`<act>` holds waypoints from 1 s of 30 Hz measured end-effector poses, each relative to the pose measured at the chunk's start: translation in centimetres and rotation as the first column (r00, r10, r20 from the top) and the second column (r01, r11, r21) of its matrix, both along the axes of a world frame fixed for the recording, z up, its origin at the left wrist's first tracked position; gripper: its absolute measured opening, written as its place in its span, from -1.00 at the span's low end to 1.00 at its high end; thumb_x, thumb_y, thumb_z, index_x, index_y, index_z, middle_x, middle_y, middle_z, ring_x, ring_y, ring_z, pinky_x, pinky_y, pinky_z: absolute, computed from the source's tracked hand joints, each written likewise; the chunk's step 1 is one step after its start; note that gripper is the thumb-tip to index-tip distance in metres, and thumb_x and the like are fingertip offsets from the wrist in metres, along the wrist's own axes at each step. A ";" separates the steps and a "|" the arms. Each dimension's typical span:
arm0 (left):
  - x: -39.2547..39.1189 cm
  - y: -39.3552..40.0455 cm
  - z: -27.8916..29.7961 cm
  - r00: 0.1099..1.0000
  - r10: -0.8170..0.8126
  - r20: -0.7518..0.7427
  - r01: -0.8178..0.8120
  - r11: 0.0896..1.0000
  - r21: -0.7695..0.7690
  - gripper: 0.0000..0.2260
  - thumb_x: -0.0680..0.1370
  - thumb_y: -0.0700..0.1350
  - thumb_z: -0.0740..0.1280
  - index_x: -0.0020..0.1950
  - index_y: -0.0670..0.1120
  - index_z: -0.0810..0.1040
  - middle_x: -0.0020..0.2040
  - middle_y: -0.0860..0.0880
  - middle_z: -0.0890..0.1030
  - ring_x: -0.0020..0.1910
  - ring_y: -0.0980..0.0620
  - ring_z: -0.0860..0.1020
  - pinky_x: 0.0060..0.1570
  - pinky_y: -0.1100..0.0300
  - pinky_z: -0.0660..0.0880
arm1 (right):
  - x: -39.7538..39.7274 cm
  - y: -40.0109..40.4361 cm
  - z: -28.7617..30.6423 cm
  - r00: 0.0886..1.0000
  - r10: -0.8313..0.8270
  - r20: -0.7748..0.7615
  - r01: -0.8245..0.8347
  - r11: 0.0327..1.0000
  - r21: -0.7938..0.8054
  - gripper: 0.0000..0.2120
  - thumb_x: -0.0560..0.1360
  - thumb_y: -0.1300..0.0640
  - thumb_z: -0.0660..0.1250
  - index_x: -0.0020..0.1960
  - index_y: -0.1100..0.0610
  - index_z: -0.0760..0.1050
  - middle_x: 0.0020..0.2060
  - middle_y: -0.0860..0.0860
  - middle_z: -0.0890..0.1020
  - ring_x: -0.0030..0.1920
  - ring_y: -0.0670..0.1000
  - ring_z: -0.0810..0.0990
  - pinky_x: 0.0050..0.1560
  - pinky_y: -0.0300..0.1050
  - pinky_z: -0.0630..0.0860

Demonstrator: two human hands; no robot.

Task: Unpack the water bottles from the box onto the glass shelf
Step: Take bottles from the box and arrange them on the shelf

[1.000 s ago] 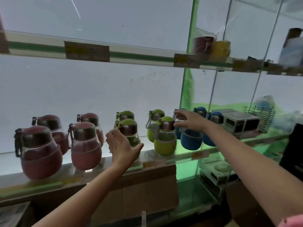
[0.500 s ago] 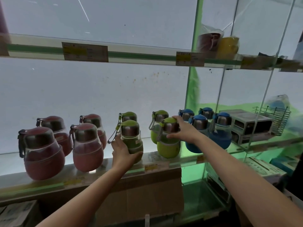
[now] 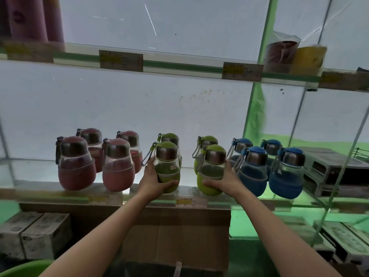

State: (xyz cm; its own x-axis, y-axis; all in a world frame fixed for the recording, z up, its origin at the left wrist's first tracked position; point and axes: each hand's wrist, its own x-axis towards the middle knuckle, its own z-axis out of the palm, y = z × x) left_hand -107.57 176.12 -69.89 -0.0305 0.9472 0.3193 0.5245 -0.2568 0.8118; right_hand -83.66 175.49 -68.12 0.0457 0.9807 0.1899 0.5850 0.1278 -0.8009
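Note:
Small round bottles with metal caps stand in two rows on the glass shelf (image 3: 111,193): several red ones (image 3: 117,172) at the left, green in the middle, blue (image 3: 252,176) at the right. My left hand (image 3: 153,181) grips the lower body of the front left green bottle (image 3: 167,166). Around the base and right side of the front right green bottle (image 3: 211,170) my right hand (image 3: 225,180) is wrapped. Both bottles stand on the shelf. The brown cardboard box (image 3: 179,236) sits under the shelf; its inside is hidden.
An upper glass shelf (image 3: 179,65) carries price tags, pink tumblers at the left and bagged cups (image 3: 293,54) at the right. Grey boxed goods (image 3: 329,168) stand right of the blue bottles. White cartons (image 3: 34,232) lie at the lower left, more boxes at the lower right.
My right hand came back from the blue bottles to the front right green bottle and slid down to its base. My left hand closed on the front left green bottle. The camera tilted upward.

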 end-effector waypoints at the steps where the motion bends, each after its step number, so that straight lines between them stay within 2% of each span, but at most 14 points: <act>1: 0.1 -0.1 0.0 1.000 0.003 -0.005 -0.003 1.000 0.005 -0.02 0.27 0.03 0.57 0.50 -0.03 0.02 0.44 -0.09 0.30 0.39 -0.10 0.35 0.32 -0.05 0.37 | 0.1 -0.1 -0.6 1.000 0.009 0.001 -0.009 1.000 0.015 -0.05 0.26 0.00 0.56 0.44 -0.02 0.03 0.39 0.07 0.27 0.38 0.14 0.32 0.36 0.15 0.35; 7: 0.1 -0.3 0.1 1.000 -0.006 0.027 0.005 1.000 0.010 -0.07 0.29 0.01 0.56 0.49 -0.01 0.05 0.40 -0.06 0.38 0.34 -0.09 0.41 0.25 0.01 0.41 | 0.1 0.0 -1.4 1.000 0.017 -0.010 -0.017 0.999 0.049 -0.09 0.28 0.05 0.56 0.42 0.01 0.04 0.36 0.06 0.35 0.35 0.12 0.38 0.31 0.08 0.40; 24: -0.1 0.0 -0.1 1.000 0.001 0.010 -0.001 1.000 0.020 -0.05 0.21 0.08 0.59 0.45 -0.01 0.13 0.34 -0.07 0.44 0.28 -0.10 0.46 0.26 -0.07 0.45 | 0.0 0.1 -1.1 0.999 0.038 0.006 -0.038 0.999 -0.008 -0.11 0.32 0.03 0.52 0.43 -0.01 -0.01 0.39 0.06 0.30 0.38 0.13 0.34 0.34 0.10 0.38; 30: 0.4 0.2 -0.3 1.000 0.026 0.014 -0.026 0.999 -0.043 -0.27 0.21 0.08 0.59 0.25 -0.07 0.32 0.20 -0.06 0.53 0.15 -0.05 0.52 0.13 0.01 0.52 | 0.2 -0.3 -1.1 1.000 0.030 -0.001 -0.030 0.999 -0.013 -0.04 0.34 -0.03 0.50 0.49 0.04 -0.07 0.46 0.09 0.21 0.44 0.14 0.26 0.41 0.14 0.30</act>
State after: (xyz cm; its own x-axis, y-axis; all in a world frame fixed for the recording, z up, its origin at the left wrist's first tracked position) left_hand -107.20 176.31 -70.15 -0.0598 0.9587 0.2782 0.5184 -0.2083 0.8294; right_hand -83.49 175.18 -69.22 0.0169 0.9840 0.1772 0.5803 0.1346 -0.8032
